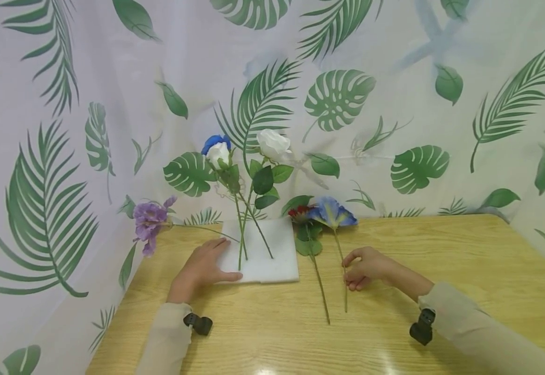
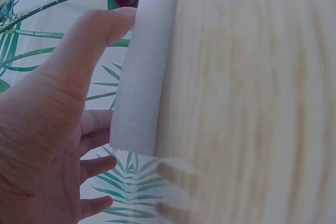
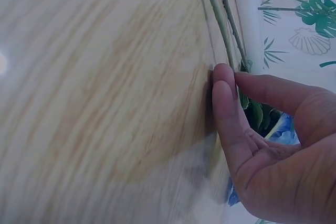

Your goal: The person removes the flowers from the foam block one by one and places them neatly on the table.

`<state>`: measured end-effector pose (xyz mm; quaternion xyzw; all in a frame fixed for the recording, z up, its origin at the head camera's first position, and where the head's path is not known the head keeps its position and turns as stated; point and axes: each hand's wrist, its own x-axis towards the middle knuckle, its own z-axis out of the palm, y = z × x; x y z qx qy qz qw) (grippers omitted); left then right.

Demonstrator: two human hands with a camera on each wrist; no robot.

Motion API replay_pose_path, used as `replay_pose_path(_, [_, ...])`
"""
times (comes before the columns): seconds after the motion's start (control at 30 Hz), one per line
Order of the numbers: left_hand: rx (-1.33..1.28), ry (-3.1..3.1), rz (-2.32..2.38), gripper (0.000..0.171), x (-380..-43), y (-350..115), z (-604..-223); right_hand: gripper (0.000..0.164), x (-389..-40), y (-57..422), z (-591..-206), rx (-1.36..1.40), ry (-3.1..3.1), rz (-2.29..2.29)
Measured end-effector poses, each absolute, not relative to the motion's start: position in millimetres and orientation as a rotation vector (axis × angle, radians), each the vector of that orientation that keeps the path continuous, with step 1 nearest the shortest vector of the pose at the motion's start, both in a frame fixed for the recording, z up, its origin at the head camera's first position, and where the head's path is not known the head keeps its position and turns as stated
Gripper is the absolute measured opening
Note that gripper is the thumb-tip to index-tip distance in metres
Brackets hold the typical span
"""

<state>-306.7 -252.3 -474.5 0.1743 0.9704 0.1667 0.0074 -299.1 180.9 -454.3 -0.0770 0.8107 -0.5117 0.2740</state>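
Beige sleeves (image 1: 163, 338) are framing the table (image 1: 455, 255), the left hand (image 1: 204, 264) resting spread against the white foam (image 1: 283, 268), where four flowers (image 1: 274, 144) seem placed, the right hand (image 1: 366, 268) pinching a blue-yellow flower (image 1: 332, 212) beside a red flower (image 1: 302, 212), both seemingly awaiting insertion.

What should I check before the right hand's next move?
1. Left hand on flat white foam slab: ok, touching its edge.
2. Right hand on the blue-and-yellow flower: ok, fingers pinch its thin green stem.
3. Dark red flower apart from it: not ok, heads overlap in the head view.
4. Ruffled purple flower upright: not ok, leaning far left.
5. Large white rose seated deeply: cannot tell, depth hidden.
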Motion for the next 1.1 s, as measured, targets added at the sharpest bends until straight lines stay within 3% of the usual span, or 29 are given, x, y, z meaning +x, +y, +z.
replay_pose_path(0.33, [0.507, 2.989, 0.548, 0.105, -306.9, -252.1, -474.9, 0.047, -299.4, 182.8, -454.2, -0.213, 2.191, -1.371])
replay_pose_path(0.67, [0.468, 2.968, 0.584, 0.106, -306.1, -252.4, -473.7, 0.038, -313.4, 175.6, -440.0, -0.332, 2.256, -1.413])
replay_pose_path(0.83, [0.469, 2.958, 0.586, 0.107, -307.1, -253.0, -473.1, 0.037, -321.3, 146.9, -419.6, -0.517, 2.278, -1.461])
replay_pose_path(1.1, [0.498, 2.964, 0.536, 0.108, -313.0, -252.4, -477.6, 0.024, -319.1, 61.9, -381.8, -0.858, 2.205, -1.549])
